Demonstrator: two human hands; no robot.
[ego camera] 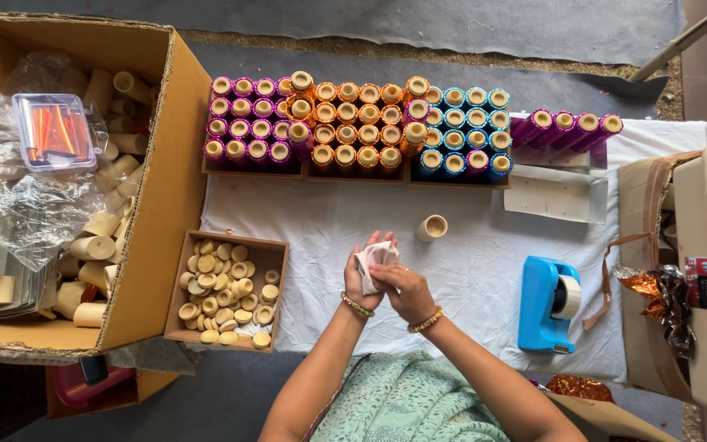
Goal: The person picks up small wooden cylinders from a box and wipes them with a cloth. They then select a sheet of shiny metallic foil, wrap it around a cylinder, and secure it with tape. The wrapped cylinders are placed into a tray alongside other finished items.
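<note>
My left hand and my right hand meet over the white cloth, both closed on a small crumpled white piece of paper or cloth. Bangles ring both wrists. A single bare cardboard tube stands upright just beyond my hands. Farther back, trays hold rows of foil-wrapped tubes: magenta ones, orange ones and blue ones.
A small box of round beige caps sits left of my hands. A large carton of bare tubes, with a clear lidded box inside, is at far left. A blue tape dispenser lies right, purple tubes behind it.
</note>
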